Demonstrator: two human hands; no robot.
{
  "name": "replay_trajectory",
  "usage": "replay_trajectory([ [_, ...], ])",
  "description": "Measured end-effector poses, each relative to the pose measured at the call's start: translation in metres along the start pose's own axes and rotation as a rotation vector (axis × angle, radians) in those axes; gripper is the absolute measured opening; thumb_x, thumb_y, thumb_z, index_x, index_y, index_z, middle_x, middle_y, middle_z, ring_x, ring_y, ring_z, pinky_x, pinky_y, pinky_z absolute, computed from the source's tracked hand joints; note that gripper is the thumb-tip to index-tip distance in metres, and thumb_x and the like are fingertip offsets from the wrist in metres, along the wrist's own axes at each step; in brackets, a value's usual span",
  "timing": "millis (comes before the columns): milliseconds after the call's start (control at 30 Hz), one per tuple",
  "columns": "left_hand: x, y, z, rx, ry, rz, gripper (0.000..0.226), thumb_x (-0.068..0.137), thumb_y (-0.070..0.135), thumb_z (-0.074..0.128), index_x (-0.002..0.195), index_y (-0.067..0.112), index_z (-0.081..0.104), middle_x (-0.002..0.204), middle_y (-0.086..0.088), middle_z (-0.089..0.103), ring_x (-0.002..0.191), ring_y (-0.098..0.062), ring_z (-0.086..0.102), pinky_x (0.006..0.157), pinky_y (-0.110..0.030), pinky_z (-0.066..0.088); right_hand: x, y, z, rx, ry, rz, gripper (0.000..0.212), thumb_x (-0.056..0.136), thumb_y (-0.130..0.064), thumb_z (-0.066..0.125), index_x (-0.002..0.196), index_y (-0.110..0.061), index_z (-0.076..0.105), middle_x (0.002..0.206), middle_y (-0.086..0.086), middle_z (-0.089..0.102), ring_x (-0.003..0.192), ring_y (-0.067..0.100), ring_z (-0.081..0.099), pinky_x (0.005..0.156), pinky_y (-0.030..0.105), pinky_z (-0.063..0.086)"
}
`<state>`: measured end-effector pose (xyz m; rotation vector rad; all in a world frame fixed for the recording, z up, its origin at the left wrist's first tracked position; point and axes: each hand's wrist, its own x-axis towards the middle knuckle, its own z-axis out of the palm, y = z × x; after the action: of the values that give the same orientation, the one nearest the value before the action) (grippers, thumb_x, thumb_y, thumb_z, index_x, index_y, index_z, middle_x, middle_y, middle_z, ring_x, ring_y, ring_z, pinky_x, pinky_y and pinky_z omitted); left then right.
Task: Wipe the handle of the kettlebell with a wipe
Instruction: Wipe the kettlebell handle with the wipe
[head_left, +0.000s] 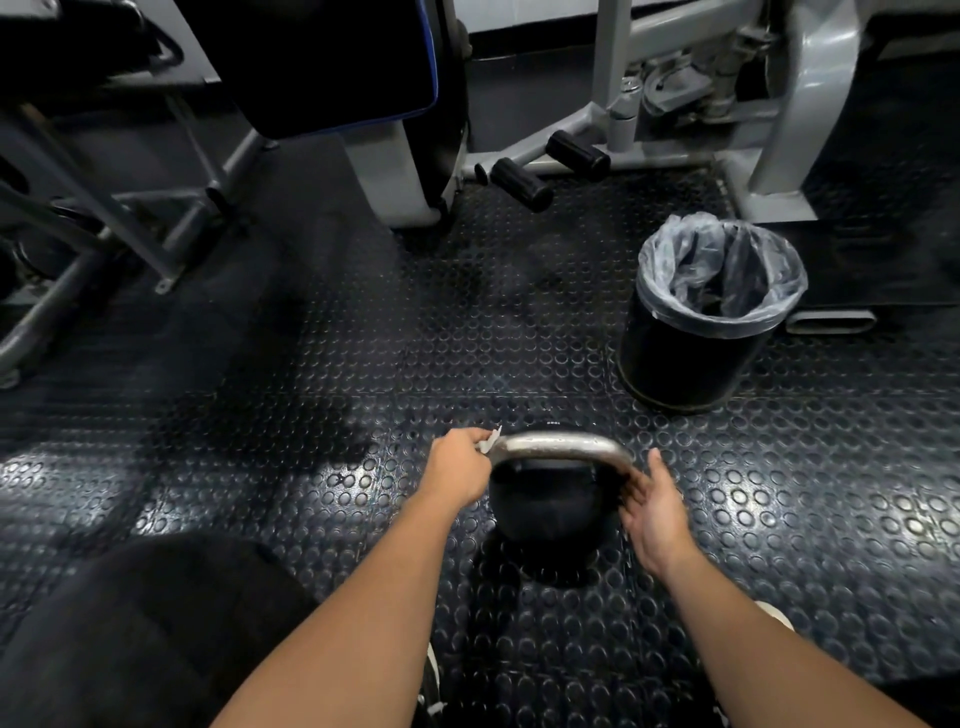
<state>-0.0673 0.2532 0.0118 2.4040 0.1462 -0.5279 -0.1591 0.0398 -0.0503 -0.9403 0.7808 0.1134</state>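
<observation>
Black rubber floor (311, 467) holds one kettlebell (543, 499) and one bin (696, 353). Left hand (460, 465) pinches one wipe (488, 441) on the handle (561, 444). Right hand (652, 506) is open, touching the handle.

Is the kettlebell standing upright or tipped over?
Upright. The kettlebell rests on the studded floor mat with its handle arching on top, the left hand pressing a wipe against it.

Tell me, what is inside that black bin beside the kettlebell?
The bin holds a clear plastic liner, crumpled and folded over the rim. Its folds and shadow hide the bottom, so any rubbish there cannot be seen.
</observation>
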Motion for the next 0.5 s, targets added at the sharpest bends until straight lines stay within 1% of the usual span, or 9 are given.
replay_trajectory([
  [67,-0.004,0.003,0.002,-0.013,0.048,-0.011,0.042,0.099,0.003,0.051,0.130,0.023,0.071,0.104,-0.004,0.072,0.056,-0.009,0.052,0.037,-0.014,0.033,-0.001,0.000,0.001,0.002,-0.011,-0.003,0.074,0.099,-0.060,0.036,0.146,-0.004,0.041,0.147,0.013,0.049,0.140,0.023,0.040,0.119,0.038,0.026],
  [133,-0.009,0.007,0.005,-0.029,0.092,-0.003,0.048,0.098,-0.002,0.045,0.131,0.023,0.070,0.107,-0.007,0.071,0.057,-0.009,0.050,0.037,-0.013,0.031,-0.002,-0.001,0.001,0.009,-0.017,-0.003,0.073,0.100,-0.059,0.036,0.147,-0.004,0.040,0.146,0.012,0.050,0.136,0.022,0.044,0.114,0.035,0.030],
  [200,-0.016,0.008,0.011,-0.038,0.126,-0.020,0.054,0.097,-0.004,0.041,0.133,0.026,0.068,0.107,-0.008,0.071,0.055,-0.009,0.048,0.035,-0.013,0.030,-0.003,-0.001,0.001,0.021,-0.027,-0.008,0.071,0.101,-0.057,0.035,0.146,-0.003,0.042,0.138,0.009,0.056,0.122,0.017,0.053,0.107,0.032,0.034],
  [267,-0.022,0.004,0.020,-0.075,0.162,-0.059,0.055,0.098,-0.002,0.041,0.135,0.031,0.067,0.105,-0.008,0.071,0.056,-0.011,0.048,0.041,-0.019,0.035,-0.002,0.000,0.000,0.026,-0.040,-0.015,0.069,0.101,-0.056,0.035,0.144,-0.003,0.044,0.123,0.004,0.063,0.108,0.012,0.057,0.104,0.031,0.036],
  [333,-0.027,0.000,0.027,-0.098,0.181,-0.077,0.055,0.099,-0.002,0.042,0.136,0.032,0.066,0.100,-0.007,0.071,0.058,-0.013,0.049,0.048,-0.023,0.038,-0.001,0.001,0.000,0.028,-0.050,-0.018,0.067,0.101,-0.055,0.034,0.143,-0.004,0.046,0.114,0.002,0.065,0.103,0.009,0.058,0.105,0.032,0.036],
  [433,-0.027,0.004,0.026,-0.093,0.191,-0.066,0.058,0.096,-0.005,0.040,0.134,0.030,0.067,0.101,-0.008,0.072,0.067,-0.022,0.059,0.054,-0.026,0.045,0.000,0.001,0.000,0.035,-0.057,-0.018,0.065,0.102,-0.054,0.035,0.142,-0.004,0.047,0.114,0.002,0.065,0.103,0.009,0.059,0.105,0.031,0.036],
  [500,-0.031,0.007,0.027,-0.099,0.218,-0.039,0.059,0.094,-0.006,0.039,0.134,0.028,0.068,0.109,-0.008,0.073,0.081,-0.030,0.069,0.063,-0.032,0.056,-0.001,0.001,-0.001,0.037,-0.049,-0.012,0.067,0.101,-0.055,0.036,0.143,-0.004,0.045,0.121,0.003,0.063,0.106,0.011,0.057,0.106,0.031,0.035],
])
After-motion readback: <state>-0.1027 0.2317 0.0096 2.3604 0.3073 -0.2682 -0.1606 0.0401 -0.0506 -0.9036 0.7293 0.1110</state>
